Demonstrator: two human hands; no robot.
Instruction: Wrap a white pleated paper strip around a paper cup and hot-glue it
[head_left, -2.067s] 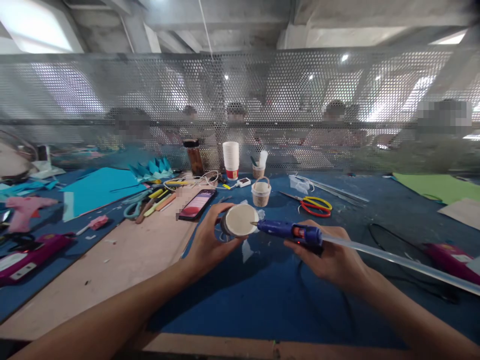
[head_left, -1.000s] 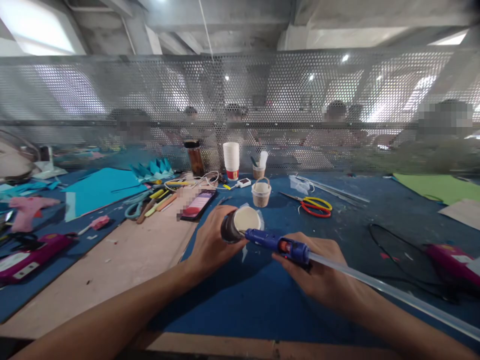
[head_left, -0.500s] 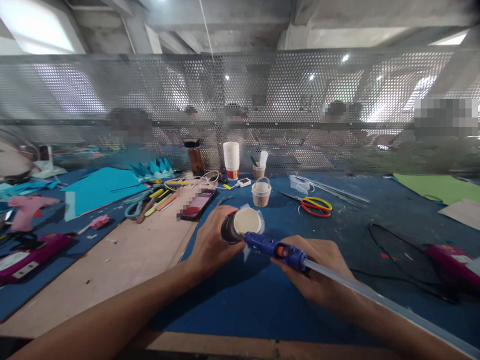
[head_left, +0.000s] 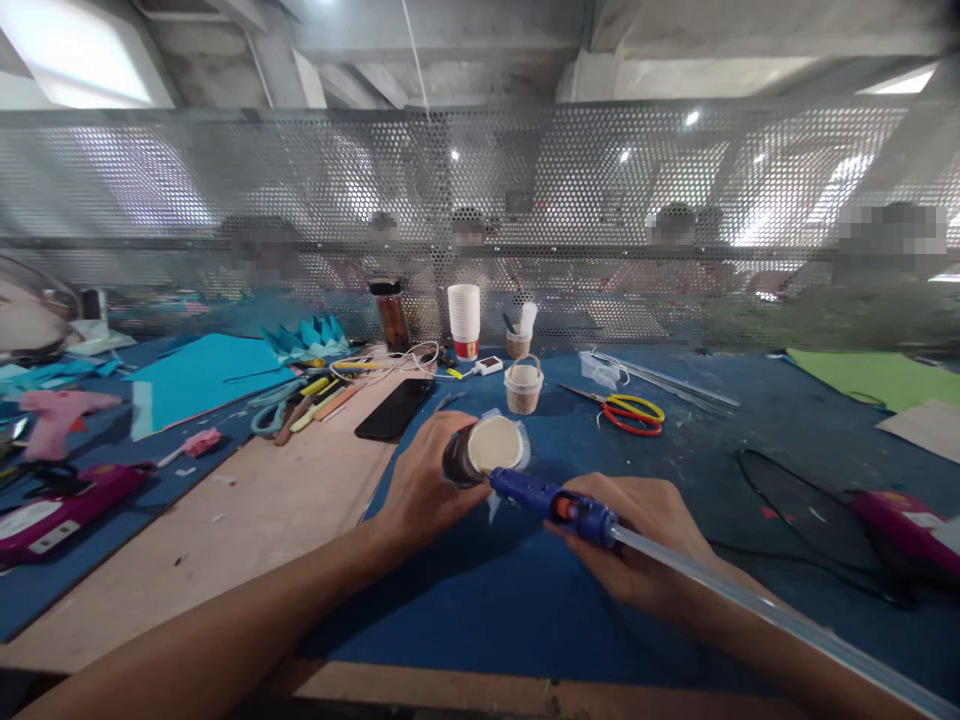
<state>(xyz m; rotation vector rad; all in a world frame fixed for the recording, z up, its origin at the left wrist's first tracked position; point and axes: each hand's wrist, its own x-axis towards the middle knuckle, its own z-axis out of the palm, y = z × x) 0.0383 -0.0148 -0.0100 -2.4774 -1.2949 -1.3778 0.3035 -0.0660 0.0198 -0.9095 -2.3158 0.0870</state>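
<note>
"Where's our left hand (head_left: 427,475)?"
"Clamped around the dark-sided cup (head_left: 484,450), above the table (head_left: 465,600) between near and far edges; the cup's pale round end (head_left: 496,443) clears our grip rightward."
"And next?"
"A blue hot-glue gun (head_left: 525,491), nozzle (head_left: 487,473) at that end's rim, our right hand (head_left: 637,535) closed round it."

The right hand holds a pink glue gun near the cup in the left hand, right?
Not pink: the head view shows the right hand holding a blue glue gun near the cup in the left hand.
</note>
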